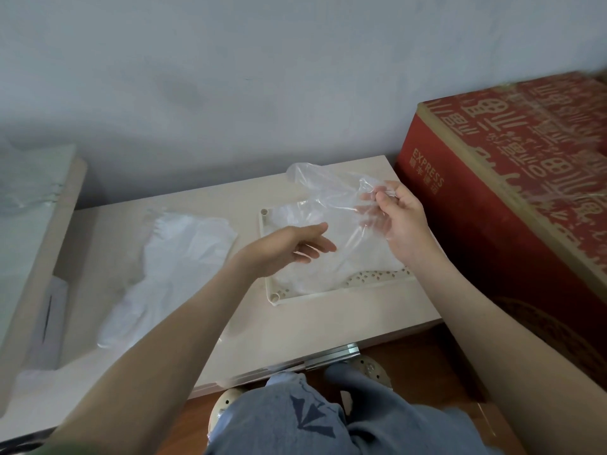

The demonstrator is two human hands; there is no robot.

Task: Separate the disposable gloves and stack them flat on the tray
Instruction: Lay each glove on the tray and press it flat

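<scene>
A red box [512, 178] stands at the right, against the end of the pale table [295, 330] where the work is laid out.

On the table's left half lies the pile [170, 264] of unsorted gloves, a long, rumpled white heap that looks to hold a good many (the count cannot be read from here). To its right sits the tray [328, 294], cream with a perforated floor. It holds a stack [312, 274] of gloves lying fairly flat, which covers most of the floor and leaves only the near right corner bare.

Above the tray hangs one clear glove [331, 192], loose and wrinkled, not yet laid down.

The right hand [397, 221] grips it at its right edge, fingers curled and pinching the film near the box. The left hand [295, 246] reaches in over the tray's left side with fingers nearly straight and holding nothing. Its fingertips lie at the glove's lower edge, though whether they touch the film cannot be told.

The task looks partly done: several gloves are stacked and one is in the air, ready to be spread and placed. Judging by the size of the pile, much separating is left.
</scene>
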